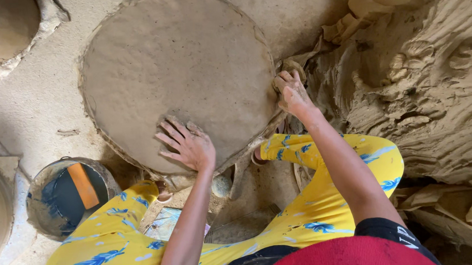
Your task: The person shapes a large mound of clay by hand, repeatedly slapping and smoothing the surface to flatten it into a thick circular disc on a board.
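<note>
Clay disc (177, 70), broad, round and flat, lies on the sandy ground ahead of the person's knees, and it looks damp, soft and heavy for its thinness, so I judge it would sag or tear if lifted by one edge and would take fingerprints easily. Well to the left of the left fingers sits a metal bucket (68, 194) of dark water with an orange scraper (82, 185) lying in it. The left hand (189, 145) rests flat on the disc's near part, fingers spread open and gripping nothing, only pressing the surface. Across the disc, the right hand (292, 93) is at its right rim, fingers curled closed around a small wad of clay, which touches the edge. Just beyond those fingers rises the big clay mound (435, 82), gouged and ridged. Any hold seems safest from beneath, both palms wide apart under the rim.
</note>
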